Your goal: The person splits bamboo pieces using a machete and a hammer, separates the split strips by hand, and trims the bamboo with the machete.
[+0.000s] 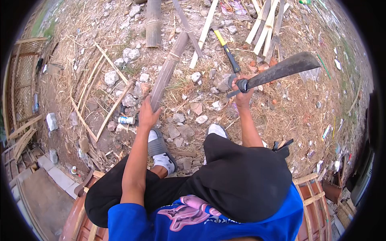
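My left hand (148, 115) is closed around the near end of a split bamboo piece (168, 66), thumb on one side and fingers on the other. The bamboo slants away from me, its far end resting toward the ground. In my right hand (243, 96) is a machete (283, 70), gripped by its dark handle. Its broad, dark blade points up and to the right, above the ground and apart from the bamboo. A hammer (227, 50) with a yellow and black handle lies just beyond my right hand.
A thick bamboo pole (153, 24) lies ahead, with pale bamboo strips (263, 30) at the upper right. A thin strip frame (105, 116) lies left among stones (111, 78). A small can (126, 120) is near my left foot. Woven bamboo panels (24, 80) stand far left.
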The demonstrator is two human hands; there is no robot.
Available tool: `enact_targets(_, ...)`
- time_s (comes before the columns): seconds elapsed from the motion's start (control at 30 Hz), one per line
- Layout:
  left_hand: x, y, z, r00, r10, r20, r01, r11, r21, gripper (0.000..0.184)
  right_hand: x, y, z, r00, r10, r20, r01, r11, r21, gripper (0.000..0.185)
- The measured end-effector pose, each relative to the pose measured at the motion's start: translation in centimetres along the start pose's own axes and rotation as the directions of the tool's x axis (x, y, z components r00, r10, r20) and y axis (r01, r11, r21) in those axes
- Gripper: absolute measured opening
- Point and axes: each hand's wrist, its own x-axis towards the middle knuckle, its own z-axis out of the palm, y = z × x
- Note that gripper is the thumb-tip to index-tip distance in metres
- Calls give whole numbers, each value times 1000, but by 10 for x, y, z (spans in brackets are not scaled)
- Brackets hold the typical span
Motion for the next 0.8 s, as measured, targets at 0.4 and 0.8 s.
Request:
enact_targets(0.4,26,-13,-71,991,136,-13,-122,921,370,71,-71,-25,-64,949,316,-1,-245,731,-636,34)
enact_targets(0.8,-8,4,-282,986,86,141,-159,728,666,77,-74,-45,-12,937,331,108,-79,505,-860,49)
